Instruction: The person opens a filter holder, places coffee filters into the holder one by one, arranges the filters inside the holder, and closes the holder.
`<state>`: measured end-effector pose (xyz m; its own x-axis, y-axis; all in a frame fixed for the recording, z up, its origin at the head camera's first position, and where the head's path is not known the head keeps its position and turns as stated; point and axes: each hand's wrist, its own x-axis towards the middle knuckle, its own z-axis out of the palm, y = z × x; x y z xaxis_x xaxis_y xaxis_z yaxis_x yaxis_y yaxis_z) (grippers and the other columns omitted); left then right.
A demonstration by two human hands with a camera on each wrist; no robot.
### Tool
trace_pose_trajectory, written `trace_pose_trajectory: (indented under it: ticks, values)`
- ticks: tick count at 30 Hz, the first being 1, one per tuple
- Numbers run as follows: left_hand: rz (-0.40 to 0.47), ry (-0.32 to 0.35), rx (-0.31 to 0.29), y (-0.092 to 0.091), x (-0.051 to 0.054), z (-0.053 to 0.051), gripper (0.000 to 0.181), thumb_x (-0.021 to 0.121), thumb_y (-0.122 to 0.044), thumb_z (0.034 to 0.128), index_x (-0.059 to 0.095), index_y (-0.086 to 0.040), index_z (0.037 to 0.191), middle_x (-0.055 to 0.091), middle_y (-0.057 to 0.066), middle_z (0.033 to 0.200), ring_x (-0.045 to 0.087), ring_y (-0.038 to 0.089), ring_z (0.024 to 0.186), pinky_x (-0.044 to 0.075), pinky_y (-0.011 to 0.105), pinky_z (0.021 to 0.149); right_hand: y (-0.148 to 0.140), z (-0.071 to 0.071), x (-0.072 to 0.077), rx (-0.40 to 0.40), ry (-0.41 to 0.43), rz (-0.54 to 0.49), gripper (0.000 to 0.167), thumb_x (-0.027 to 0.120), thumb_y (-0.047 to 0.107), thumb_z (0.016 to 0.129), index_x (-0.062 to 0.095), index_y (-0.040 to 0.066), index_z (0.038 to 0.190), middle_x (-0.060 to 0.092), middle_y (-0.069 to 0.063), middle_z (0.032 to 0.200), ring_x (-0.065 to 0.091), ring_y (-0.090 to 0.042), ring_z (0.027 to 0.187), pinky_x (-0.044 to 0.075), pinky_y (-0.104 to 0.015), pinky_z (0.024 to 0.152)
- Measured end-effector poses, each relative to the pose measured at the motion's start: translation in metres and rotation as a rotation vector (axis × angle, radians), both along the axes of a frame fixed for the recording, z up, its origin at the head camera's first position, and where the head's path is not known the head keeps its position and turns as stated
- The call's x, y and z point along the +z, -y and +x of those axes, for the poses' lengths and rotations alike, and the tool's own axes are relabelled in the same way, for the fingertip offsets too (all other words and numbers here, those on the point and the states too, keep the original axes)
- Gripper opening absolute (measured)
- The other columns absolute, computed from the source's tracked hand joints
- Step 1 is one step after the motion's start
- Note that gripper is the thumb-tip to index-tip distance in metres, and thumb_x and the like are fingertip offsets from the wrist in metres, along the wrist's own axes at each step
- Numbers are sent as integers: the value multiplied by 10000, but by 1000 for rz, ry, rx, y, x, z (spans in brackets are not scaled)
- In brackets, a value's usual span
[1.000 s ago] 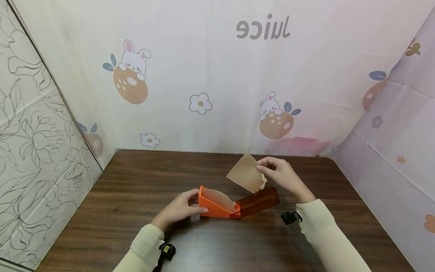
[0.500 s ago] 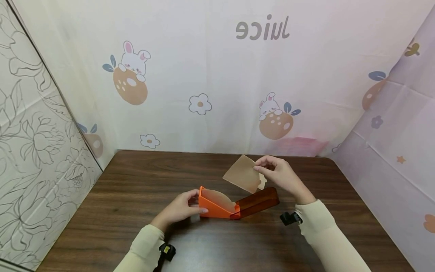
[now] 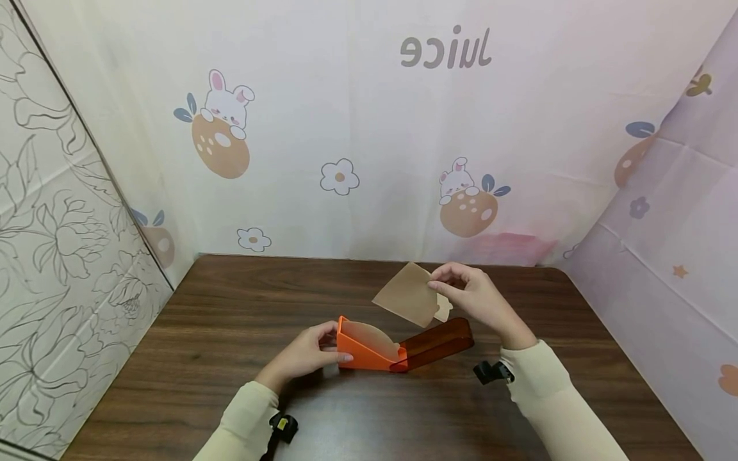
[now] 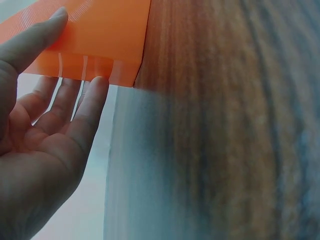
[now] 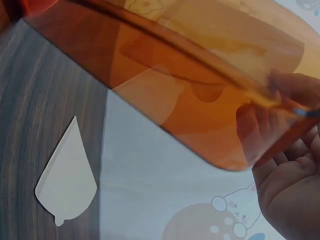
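With twelve o'clock taken as the far side, a pale sleeve (image 3: 249, 408) and a small black camera (image 3: 284, 426) are found nearest, on the left wrist. By the left hand (image 3: 304, 352), at nine o'clock of the orange box (image 3: 366, 352), this box is gripped, with the thumb laid on its near side. Inside it some brown paper (image 3: 369, 335) can be seen. The see-through lid (image 3: 438, 344) is opened toward three o'clock. By the right hand (image 3: 477, 298), at two o'clock of the box, a thin sheet (image 3: 405, 296) is pinched; it is held at one o'clock of the box. A cone-shaped filter (image 5: 66, 177) is laid on the table (image 3: 259, 301). Farthest, at twelve o'clock, a printed curtain (image 3: 392, 115) is hung.
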<state>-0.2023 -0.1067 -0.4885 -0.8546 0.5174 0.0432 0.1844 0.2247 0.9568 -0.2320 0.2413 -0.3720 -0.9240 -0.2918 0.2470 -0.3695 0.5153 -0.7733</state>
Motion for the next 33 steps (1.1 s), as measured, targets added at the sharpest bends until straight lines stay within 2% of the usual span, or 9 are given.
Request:
trace_pose_trajectory:
  ticks: [3,10,19,26,33]
  values:
    - [3,0,-3,0,0,0,385,817,-146,859,628,-65,1185,676,50,1105,647,209,1069,540,276,890,1,2,3,9,0,-14,172,742,290,934,709,153,1032,658,-85,859,496,-175,653,415,-272,544]
    - [11,6,-6,0,0,0,384,814,-152,863,625,-68,1187,672,53,1113,643,215,1076,540,279,892,5,6,6,37,-12,-32,155,751,253,928,707,145,1029,685,-43,899,537,-171,693,433,-267,564]
    - [7,4,-5,0,0,1,376,814,-156,864,626,-70,1178,674,50,1100,645,218,1064,542,270,879,7,10,7,67,-22,-35,127,745,237,933,707,167,1033,694,-19,920,603,-205,770,478,-267,608]
    - [9,-3,-9,0,-1,0,377,813,-150,865,626,-66,1181,674,53,1101,644,222,1065,540,265,878,10,14,7,104,5,-47,122,758,226,920,705,185,1021,692,-19,927,615,-273,794,489,-279,589]
    - [-2,-7,-11,1,0,0,380,810,-162,869,625,-72,1188,672,48,1106,640,215,1067,536,265,883,17,19,11,137,1,-49,108,740,154,930,702,124,1027,682,-40,928,616,-243,814,503,-259,652]
